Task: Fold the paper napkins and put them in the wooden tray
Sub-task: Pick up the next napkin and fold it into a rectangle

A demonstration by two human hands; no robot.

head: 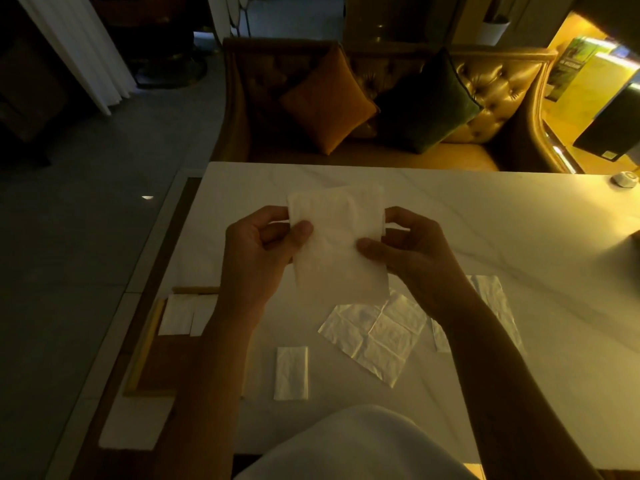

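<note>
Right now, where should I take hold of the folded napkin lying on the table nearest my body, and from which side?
Probably pinch the folded napkin across its narrow width at the near short end, from above on its right: it lies flat and narrow, and the left forearm is close on its left.

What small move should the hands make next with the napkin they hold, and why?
Probably bring the two side edges together, to fold the napkin in half. The left hand and the right hand pinch its opposite sides in the air above the table, and it is wider than the folded napkin lying below and those in the wooden tray.
</note>
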